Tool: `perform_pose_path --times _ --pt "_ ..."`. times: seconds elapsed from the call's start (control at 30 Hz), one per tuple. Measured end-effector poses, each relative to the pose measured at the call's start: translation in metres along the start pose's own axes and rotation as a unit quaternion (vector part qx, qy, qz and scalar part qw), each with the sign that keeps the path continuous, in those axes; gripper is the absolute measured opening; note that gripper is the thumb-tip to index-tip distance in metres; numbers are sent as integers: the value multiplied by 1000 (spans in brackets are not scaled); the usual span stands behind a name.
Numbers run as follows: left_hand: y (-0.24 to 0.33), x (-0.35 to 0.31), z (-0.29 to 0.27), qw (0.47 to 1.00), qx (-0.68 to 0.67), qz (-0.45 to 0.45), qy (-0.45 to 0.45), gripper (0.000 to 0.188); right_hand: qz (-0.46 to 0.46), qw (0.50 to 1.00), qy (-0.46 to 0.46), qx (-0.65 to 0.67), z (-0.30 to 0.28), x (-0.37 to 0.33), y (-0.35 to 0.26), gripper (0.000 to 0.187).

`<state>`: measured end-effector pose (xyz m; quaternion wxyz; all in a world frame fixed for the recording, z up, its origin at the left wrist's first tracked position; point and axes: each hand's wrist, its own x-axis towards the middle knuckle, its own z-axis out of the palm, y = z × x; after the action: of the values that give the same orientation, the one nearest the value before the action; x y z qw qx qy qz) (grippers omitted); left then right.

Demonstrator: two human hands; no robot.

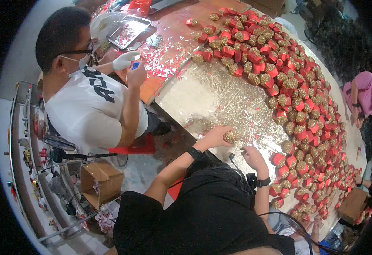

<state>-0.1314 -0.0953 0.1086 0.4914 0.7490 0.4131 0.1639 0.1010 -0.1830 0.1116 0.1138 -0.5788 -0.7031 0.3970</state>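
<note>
My left hand point(215, 137) holds a gold glittery ball point(230, 136) over the near edge of the glitter-covered table point(203, 97). A black band sits on that wrist. My right hand point(254, 156) hovers just right of the ball with its fingers curled; whether it holds anything is unclear. It also wears a black wristband. Several small red boxes topped with gold balls point(288, 102) spread in a wide arc across the table, the closest ones point(279, 165) right of my right hand.
A person in a white shirt point(88, 106) sits at the left, one hand in a white glove point(124, 60). A person in pink point(364, 95) is at the far right. Cardboard boxes point(101, 180) point(352, 205) stand on the floor. There is a red stool point(135, 146) and a tray point(128, 32).
</note>
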Motion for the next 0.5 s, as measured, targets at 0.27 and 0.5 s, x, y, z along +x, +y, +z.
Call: perform_pose_path --times 0.27,0.5 --pt "-7 6 10 1000 4 25 14 60 41 998 -40 22 0 -2 4 21" --pt "-4 3 10 1000 8 2 15 56 25 998 -54 -7 4 2 16 21"
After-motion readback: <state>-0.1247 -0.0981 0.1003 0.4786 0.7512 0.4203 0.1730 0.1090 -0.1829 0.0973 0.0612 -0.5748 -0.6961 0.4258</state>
